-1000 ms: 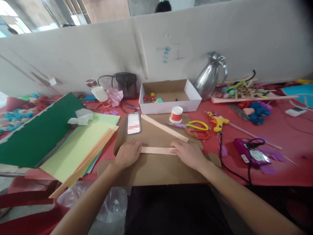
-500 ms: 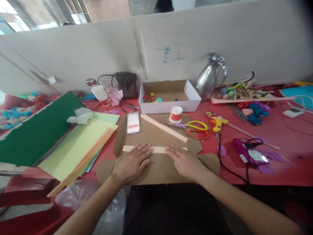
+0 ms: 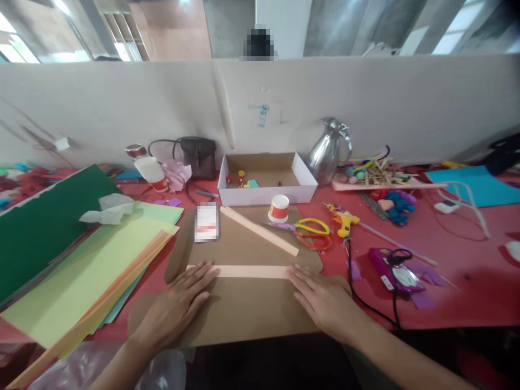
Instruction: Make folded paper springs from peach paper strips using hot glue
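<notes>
A pale peach paper strip (image 3: pixel 252 271) lies straight across a flattened brown cardboard piece (image 3: pixel 252 311). My left hand (image 3: pixel 179 300) rests flat on the strip's left end, fingers stretched out. On its right end lies my right hand (image 3: pixel 320 298), its fingers also extended. Beyond them a second peach strip (image 3: pixel 260 230) lies slantwise on the cardboard. Scissors (image 3: pixel 312 226) with yellow and orange handles lie to its right, behind them a red and white paper cup (image 3: pixel 279 208). A small white card or pack (image 3: pixel 206 222), blurred, is at the left.
A white open box (image 3: pixel 266 194) holds small items at the back, beside a steel jug (image 3: pixel 328 149). At right are a yellow glue gun (image 3: pixel 345 222) and a purple corded device (image 3: pixel 394 273). Coloured paper sheets (image 3: pixel 93 265) and a green board (image 3: pixel 52 227) are left.
My hands have slid apart towards the strip's two ends, baring more of its middle. The view has tilted up a little. The strip and the other things keep their places.
</notes>
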Action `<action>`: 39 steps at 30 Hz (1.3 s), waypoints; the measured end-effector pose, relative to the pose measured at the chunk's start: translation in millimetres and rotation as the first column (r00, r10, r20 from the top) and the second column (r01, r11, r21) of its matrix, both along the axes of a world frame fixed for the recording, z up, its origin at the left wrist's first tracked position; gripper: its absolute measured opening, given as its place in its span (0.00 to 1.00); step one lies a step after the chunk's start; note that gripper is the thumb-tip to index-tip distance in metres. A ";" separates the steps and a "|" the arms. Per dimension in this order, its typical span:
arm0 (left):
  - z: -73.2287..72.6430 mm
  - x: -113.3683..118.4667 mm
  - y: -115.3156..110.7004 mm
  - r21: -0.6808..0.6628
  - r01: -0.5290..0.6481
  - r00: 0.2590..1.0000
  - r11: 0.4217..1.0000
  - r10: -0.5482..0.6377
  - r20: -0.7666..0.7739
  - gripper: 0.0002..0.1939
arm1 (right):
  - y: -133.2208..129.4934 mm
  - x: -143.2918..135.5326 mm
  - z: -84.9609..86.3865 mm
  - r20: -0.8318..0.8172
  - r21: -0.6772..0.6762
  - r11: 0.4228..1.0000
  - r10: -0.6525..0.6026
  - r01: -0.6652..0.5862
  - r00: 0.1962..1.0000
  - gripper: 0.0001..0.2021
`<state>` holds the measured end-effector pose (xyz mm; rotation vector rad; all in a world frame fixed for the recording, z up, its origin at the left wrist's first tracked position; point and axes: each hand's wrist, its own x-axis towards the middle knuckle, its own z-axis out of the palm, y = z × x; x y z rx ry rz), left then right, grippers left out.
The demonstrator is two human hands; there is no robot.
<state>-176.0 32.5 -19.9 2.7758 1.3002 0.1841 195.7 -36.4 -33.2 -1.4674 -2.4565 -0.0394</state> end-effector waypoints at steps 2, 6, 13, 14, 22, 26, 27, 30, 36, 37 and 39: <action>-2.6 0.7 -1.2 0.044 -0.001 1.000 0.999 0.001 0.011 0.29 | -3.3 1.2 0.2 0.014 0.071 0.997 -0.023 0.022 1.000 0.21; -4.8 11.5 -5.3 0.122 -0.017 1.000 0.992 0.020 -0.018 0.29 | 5.7 -3.1 19.5 0.001 0.134 0.986 -0.098 0.097 0.995 0.13; -6.7 38.1 -1.0 0.106 -0.060 0.997 0.993 0.064 -0.035 0.29 | 91.8 -26.1 50.8 -0.035 0.110 0.936 -0.332 0.334 0.943 0.15; -7.1 39.7 2.7 0.099 -0.071 0.997 0.993 0.074 -0.026 0.28 | 102.3 -28.6 50.6 -0.017 0.070 0.945 -0.318 0.318 0.948 0.11; -10.6 38.9 31.1 0.088 -0.122 0.992 0.989 0.119 0.042 0.25 | 117.3 -39.0 54.5 -0.044 0.120 0.934 -0.334 0.337 0.942 0.12; -10.9 37.9 31.4 0.078 -0.130 0.991 0.988 0.127 0.039 0.25 | 123.2 -43.1 52.0 0.085 0.017 0.957 -0.291 0.291 0.953 0.08; -10.8 38.0 30.7 0.077 -0.131 0.991 0.988 0.128 0.037 0.25 | 126.0 -43.5 50.9 0.091 0.018 0.954 -0.298 0.298 0.950 0.10; -10.2 38.4 28.9 0.075 -0.126 0.992 0.989 0.124 0.032 0.25 | 134.4 -44.3 48.6 0.077 0.051 0.949 -0.315 0.312 0.946 0.09; -7.2 40.1 27.2 0.075 -0.115 0.993 0.990 0.112 0.048 0.25 | 127.5 -45.7 65.6 0.048 0.117 0.958 -0.271 0.264 0.962 0.11; -6.4 40.8 27.1 0.071 -0.113 0.992 0.991 0.109 0.057 0.26 | 117.9 -44.9 71.0 0.017 0.181 0.952 -0.253 0.246 0.967 0.12; -4.9 41.0 26.7 0.051 -0.112 0.989 0.992 0.107 0.107 0.26 | 89.1 -42.0 77.6 -0.004 0.286 0.941 -0.187 0.181 0.982 0.12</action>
